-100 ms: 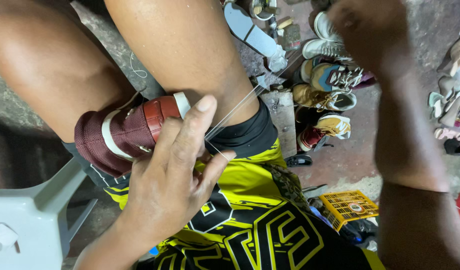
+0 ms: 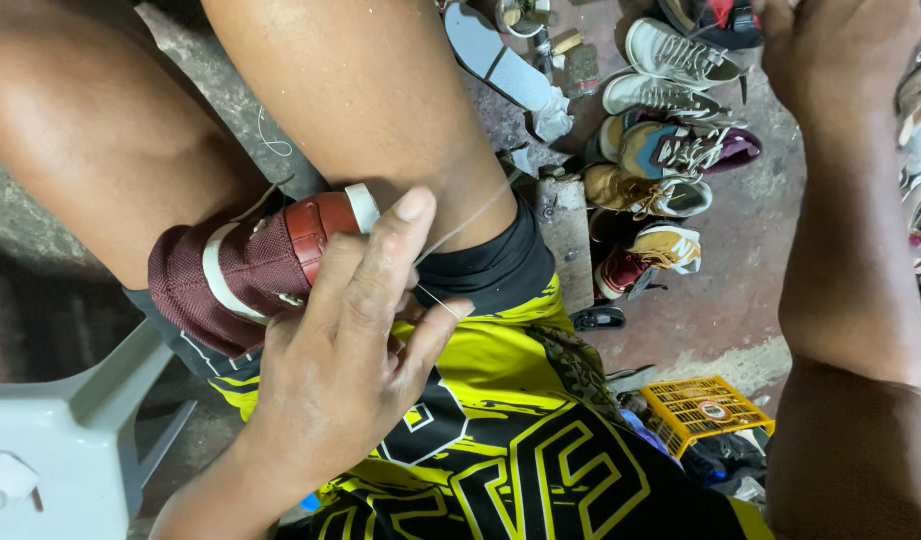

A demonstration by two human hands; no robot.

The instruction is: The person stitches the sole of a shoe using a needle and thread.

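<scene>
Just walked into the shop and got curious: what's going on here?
A person sits with a maroon shoe clamped between their knees. Their left hand rests on the shoe with a thin thread running past its fingers. The right hand is raised far out at the upper right, and the thread stretches taut toward it. More shoes lie on the floor beyond, near a yellow crate.

The shoe [image 2: 250,265] is maroon mesh with a red-brown leather band and white trim. The thread [image 2: 470,215] is pale, nearly white. The shorts [image 2: 510,440] are yellow with bold black markings over a black layer. The crate [image 2: 705,410] is yellow. The chair [image 2: 70,430] is pale grey-green. The insole [image 2: 495,55] is light blue.
</scene>
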